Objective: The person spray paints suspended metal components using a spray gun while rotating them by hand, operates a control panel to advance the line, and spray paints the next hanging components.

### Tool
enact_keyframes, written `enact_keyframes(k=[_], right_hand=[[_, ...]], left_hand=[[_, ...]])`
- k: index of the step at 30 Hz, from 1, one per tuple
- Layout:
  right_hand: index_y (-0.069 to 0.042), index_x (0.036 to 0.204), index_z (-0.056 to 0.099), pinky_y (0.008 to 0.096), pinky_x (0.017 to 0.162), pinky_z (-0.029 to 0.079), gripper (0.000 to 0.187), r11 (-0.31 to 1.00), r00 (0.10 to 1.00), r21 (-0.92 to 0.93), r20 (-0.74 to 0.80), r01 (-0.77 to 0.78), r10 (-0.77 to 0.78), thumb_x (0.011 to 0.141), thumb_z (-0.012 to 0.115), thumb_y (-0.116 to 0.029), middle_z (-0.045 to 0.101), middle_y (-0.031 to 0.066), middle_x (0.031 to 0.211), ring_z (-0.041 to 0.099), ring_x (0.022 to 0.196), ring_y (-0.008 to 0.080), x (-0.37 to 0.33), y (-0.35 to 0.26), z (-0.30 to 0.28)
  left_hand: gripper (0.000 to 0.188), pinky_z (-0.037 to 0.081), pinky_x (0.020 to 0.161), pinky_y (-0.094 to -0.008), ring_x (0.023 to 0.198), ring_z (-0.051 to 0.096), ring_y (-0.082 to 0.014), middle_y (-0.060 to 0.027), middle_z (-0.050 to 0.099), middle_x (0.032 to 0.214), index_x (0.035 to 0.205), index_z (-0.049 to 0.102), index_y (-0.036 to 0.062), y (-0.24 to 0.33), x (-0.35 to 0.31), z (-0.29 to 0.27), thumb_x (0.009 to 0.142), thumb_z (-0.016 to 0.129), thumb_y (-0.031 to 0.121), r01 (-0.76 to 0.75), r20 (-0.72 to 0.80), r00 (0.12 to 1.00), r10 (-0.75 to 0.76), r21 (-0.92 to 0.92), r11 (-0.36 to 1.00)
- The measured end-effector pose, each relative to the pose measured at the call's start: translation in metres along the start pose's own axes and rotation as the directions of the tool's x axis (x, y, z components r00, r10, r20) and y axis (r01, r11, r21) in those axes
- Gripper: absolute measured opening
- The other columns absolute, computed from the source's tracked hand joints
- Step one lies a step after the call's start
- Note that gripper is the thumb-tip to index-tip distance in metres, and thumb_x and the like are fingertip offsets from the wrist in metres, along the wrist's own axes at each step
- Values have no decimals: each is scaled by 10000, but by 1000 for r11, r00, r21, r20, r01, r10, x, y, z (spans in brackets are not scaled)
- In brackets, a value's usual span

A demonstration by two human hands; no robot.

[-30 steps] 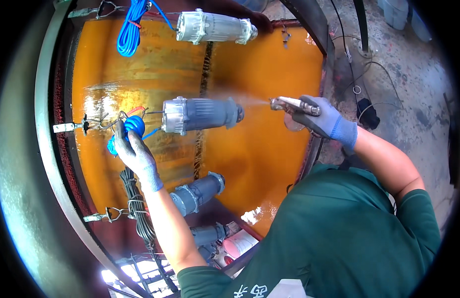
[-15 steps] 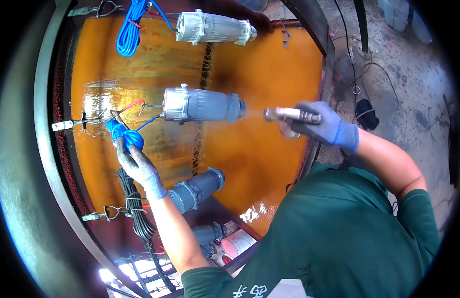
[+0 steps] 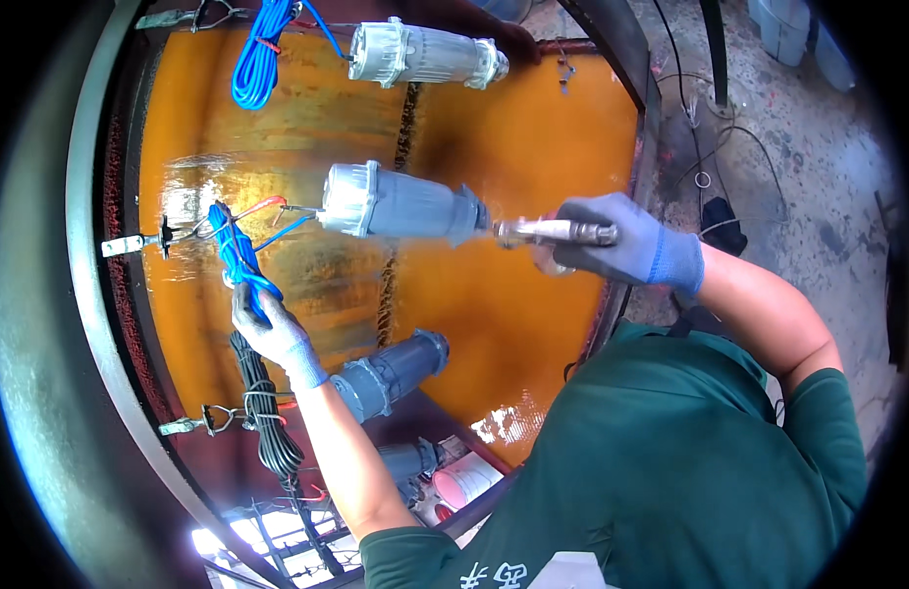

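My gloved left hand is closed around the lower end of a bundled blue cable. That cable runs to a ribbed, cylindrical pump-like metal housing, which hangs from a hook by a red-tipped wire. The housing's left end is bright silver and the rest grey. In my gloved right hand is a spray gun, its nozzle aimed left at the narrow end of the housing, a short gap apart. My fingers wrap its handle, and the cup beneath it is partly hidden.
Another silver housing with a blue cable coil hangs farther off. Nearer hangs a grey housing, beside a black cable bundle. Behind stands an orange-coated, wet-looking panel. A pink-and-white bucket sits below; hoses lie on the floor at right.
My right hand and the spray gun have shifted left, closer to the housing. The held blue cable is stretched straighter, and the housing has turned slightly. Visible mist at the nozzle has faded.
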State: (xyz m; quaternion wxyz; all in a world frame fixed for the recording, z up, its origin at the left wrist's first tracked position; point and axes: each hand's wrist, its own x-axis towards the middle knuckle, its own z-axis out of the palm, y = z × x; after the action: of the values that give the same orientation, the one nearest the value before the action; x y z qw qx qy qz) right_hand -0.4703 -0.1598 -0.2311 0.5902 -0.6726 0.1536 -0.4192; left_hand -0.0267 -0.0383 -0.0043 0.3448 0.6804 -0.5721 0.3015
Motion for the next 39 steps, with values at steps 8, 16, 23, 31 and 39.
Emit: enact_keyframes(k=[8,16,23,31,39], right_hand=[[-42,1023,685,385,719,561,251,950,948,75,-78,-303,309,964,784,-265,720,136,849,718,758,245,10,5,-5],[-39,1048,698,351,811,576,240,868,906,313,-49,-385,420,975,773,-255,750,125,889,740,837,233,0,37,0],[-16,1083,702,349,793,571,257,902,912,222,-98,-371,399,988,763,-246,773,114,927,736,863,175,-14,73,3],[-21,1076,700,337,739,573,254,909,926,202,-24,-364,376,992,763,-252,772,99,911,741,831,165,-16,74,-9],[-37,1083,700,302,595,520,255,962,981,208,-48,-175,189,989,770,-263,697,55,810,656,648,115,-19,79,-12]], left_hand=[[316,498,1072,-412,1185,648,-291,-192,667,1277,1305,652,-46,-13,2,-1,1060,658,153,37,-18,999,-35,124,992],[271,526,983,-418,1086,663,-302,-179,666,1190,1229,688,-29,-30,10,-5,1026,685,149,-65,-13,997,72,291,954],[283,530,960,-420,1067,663,-303,-175,670,1160,1230,688,-23,-36,15,-2,1025,677,173,20,-36,999,-11,243,970],[230,559,867,-378,975,682,-236,-150,707,1099,1167,669,-24,-50,24,-3,1029,694,158,93,-48,995,-84,222,971],[238,518,883,-470,947,668,-332,-179,680,1003,1023,690,-5,-76,43,-1,1004,700,232,84,-55,996,-69,339,937]])
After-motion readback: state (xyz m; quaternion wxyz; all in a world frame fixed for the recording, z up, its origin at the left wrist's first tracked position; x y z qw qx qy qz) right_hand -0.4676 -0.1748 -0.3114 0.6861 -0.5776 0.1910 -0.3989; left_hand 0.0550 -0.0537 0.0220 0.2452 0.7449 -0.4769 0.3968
